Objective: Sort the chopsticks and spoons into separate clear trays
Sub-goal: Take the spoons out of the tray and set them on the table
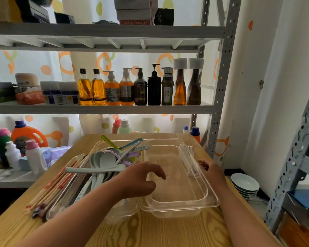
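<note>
Head view, one moment, itemised.

1. Surface [150,232]: pale wood with strong grain, carrying all task items.
2. Left clear tray [121,213]: deep transparent plastic, touching the second tray along its right side.
3. Spoons [105,160]: a heap inside the left clear tray in grey-blue, lilac, teal and green, handles pointing several ways. One long pale spoon [96,169] lies crosswise on top of the heap.
4. Chopsticks [52,188]: a loose bundle of light wooden sticks with red markings, lying on the surface just left of the left clear tray, tips toward the near-left corner. Darker sticks lie beside them; whether these sit in a separate shallow tray cannot be told.
5. Right clear tray [182,205]: same make, set right of centre.
6. Left hand [139,180]: above the seam between the two trays, fingers loosely curled downward, nothing in them.
7. Right hand [212,170]: at the right rim of the right clear tray, fingers bent inward over the edge; whether it grips the rim cannot be told.
8. Shelf rack [103,109]: grey metal, behind the surface, with a row of amber and dark bottles [141,88].
9. Orange detergent jug [28,135]: lower left, among small white bottles.
10. Stacked bowls [244,184]: pale, low down at the right of the surface.
</note>
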The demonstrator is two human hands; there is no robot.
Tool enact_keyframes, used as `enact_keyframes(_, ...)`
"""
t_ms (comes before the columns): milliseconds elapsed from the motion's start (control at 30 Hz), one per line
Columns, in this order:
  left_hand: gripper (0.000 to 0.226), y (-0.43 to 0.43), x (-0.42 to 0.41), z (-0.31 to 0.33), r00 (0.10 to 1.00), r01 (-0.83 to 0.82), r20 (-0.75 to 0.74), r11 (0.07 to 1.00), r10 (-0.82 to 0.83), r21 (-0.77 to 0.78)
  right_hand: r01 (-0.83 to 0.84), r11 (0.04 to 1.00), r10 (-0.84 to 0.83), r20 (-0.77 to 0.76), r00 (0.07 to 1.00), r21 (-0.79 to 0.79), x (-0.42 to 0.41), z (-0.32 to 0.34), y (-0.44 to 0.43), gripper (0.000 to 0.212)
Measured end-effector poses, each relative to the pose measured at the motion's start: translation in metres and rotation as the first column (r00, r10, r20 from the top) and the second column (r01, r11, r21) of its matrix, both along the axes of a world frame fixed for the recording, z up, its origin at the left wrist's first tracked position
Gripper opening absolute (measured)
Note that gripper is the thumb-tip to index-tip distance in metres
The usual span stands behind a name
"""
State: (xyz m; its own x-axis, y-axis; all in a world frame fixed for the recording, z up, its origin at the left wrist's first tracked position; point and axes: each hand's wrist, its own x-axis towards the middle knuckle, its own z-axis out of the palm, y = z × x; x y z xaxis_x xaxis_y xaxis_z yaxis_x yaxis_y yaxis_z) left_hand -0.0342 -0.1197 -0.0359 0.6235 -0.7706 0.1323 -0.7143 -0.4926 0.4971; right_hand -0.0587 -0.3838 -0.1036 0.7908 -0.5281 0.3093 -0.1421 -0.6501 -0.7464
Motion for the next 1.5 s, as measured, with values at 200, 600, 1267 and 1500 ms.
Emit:
enact_keyframes(200,0.036,0.0,-0.003,0.004,0.998,0.028,0.066,0.997,-0.023,-0.078,0.033,0.999,-0.034,0.031,0.999,0.041,-0.005,0.004,0.004,0.028)
enact_keyframes(600,0.013,0.02,0.001,0.017,0.869,-0.244,0.318,0.887,0.38,-0.393,-0.15,0.978,0.175,0.174,0.969,-0.148,-0.029,0.069,0.05,0.024)
enact_keyframes(1267,0.02,0.147,0.027,0.009,0.769,-0.617,0.26,0.785,0.584,0.061,-0.452,0.838,0.492,0.066,0.868,-0.305,-0.038,0.079,0.175,0.02)
enact_keyframes(1500,0.024,0.119,-0.008,0.034,0.959,-0.206,-0.188,0.978,0.21,0.038,-0.468,0.831,0.515,0.097,0.852,-0.302,-0.042,0.074,0.184,0.019)
